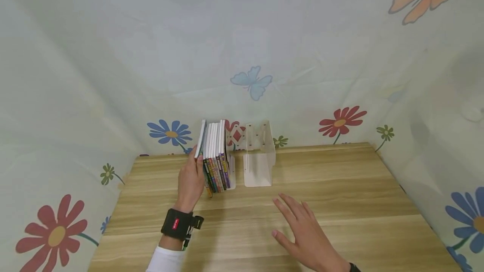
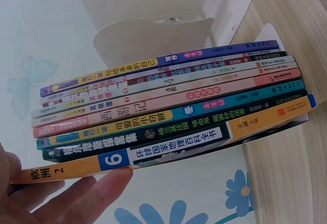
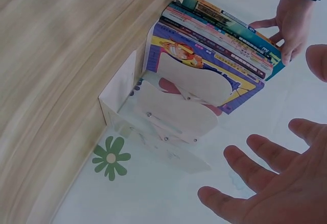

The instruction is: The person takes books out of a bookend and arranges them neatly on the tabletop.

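Left wrist alone shows readable titles on the books [image 2: 171, 100].

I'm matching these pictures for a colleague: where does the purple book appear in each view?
Head: the purple book is below centre, at the row's right end.
Left wrist: the purple book is above centre, topmost spine.
Right wrist: the purple book is above centre, partly behind a white bookend.
Shared landmark: the left hand, at the row's other end.
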The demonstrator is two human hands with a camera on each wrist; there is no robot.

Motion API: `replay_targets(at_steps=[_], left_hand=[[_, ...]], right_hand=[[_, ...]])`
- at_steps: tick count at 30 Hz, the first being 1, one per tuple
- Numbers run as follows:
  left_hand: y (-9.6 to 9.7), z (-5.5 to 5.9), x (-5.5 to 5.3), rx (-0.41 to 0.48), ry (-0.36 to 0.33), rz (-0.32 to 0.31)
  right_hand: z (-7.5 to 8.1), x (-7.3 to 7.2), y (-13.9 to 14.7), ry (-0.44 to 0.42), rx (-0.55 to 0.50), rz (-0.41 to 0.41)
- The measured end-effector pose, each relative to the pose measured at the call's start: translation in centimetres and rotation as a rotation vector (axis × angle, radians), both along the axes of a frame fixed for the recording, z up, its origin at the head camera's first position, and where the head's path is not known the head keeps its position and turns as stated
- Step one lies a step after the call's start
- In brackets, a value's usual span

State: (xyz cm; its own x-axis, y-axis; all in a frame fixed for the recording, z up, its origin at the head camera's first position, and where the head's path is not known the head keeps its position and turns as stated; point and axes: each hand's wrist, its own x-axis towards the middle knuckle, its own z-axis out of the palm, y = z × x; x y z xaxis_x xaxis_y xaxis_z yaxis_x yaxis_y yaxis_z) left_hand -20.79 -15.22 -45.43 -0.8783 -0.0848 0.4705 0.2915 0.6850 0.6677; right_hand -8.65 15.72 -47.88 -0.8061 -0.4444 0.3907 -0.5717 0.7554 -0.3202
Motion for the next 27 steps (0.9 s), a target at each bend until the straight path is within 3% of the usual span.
replay_targets(at_steps=[11, 27], left_hand=[[-0.1, 1.2, 0.8, -0.008, 0.038, 0.006], [-0.1, 2.1, 0.8, 0.016, 0.09, 0.024]], right_hand=[[1.0, -0.4, 0.0, 0.02, -0.011, 0.01], [3.8, -2.3, 0.2, 0.061, -0.013, 0.067]])
